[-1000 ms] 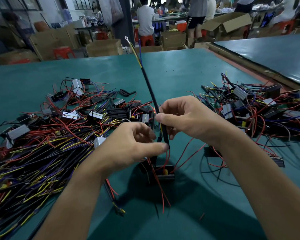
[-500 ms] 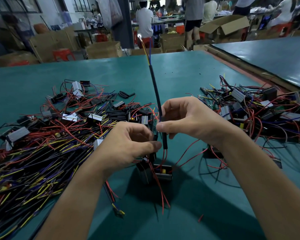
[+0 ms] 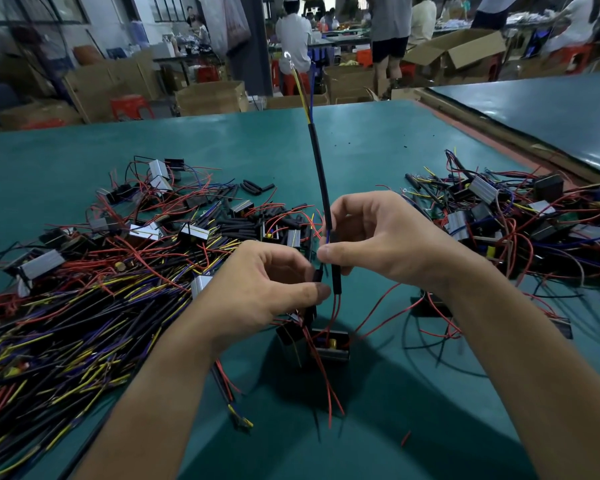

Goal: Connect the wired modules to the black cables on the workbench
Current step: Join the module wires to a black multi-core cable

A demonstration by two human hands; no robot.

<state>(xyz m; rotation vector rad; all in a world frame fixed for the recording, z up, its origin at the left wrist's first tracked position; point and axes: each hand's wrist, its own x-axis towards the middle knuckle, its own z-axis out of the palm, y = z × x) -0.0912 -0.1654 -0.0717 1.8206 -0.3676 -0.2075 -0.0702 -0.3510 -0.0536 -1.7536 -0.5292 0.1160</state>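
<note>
The left hand (image 3: 267, 289) hides most of what it pinches: only a short black sleeve (image 3: 317, 277) shows between thumb and forefinger, and how it joins the wires below cannot be made out. The right hand (image 3: 381, 244) pinches the black cable (image 3: 321, 181) near its lower end, where thin blue and red wires leave the smooth sheath and a second black tube (image 3: 336, 280) hangs just under the thumb. The cable stands nearly upright, reaching past the far edge of the tabletop (image 3: 378, 140); its top splits into yellow and blue strands, with a small blurred metal terminal at the tip. Below the hands, near the front edge, a boxy black module (image 3: 329, 344) rests on the green matte surface, red leads trailing from it; its left part is covered by the left wrist. A tangled heap of black, yellow and red cables (image 3: 66, 323) with silver-faced modules fills the left side, cut off by the frame. Another pile of modules (image 3: 506, 216) lies toward the right edge
</note>
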